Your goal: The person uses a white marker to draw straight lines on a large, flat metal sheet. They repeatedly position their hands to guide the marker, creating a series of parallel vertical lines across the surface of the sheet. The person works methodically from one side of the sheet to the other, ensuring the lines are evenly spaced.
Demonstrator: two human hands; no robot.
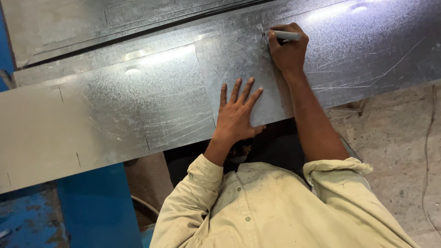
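Observation:
A small rectangular piece of galvanised sheet metal (239,64) lies on top of a long, wide sheet of the same metal (115,115). My left hand (236,115) presses flat on the small piece, fingers spread. My right hand (287,48) is closed around a grey marker pen (287,35) with its tip at the small piece's upper right corner, on the long sheet. Short dark marks run along the long sheet's near edge.
More metal sheets (92,23) lie beyond the long one. A blue stand (96,206) is under the sheet at lower left. Rough concrete floor (395,151) with a thin cable (427,151) is at right.

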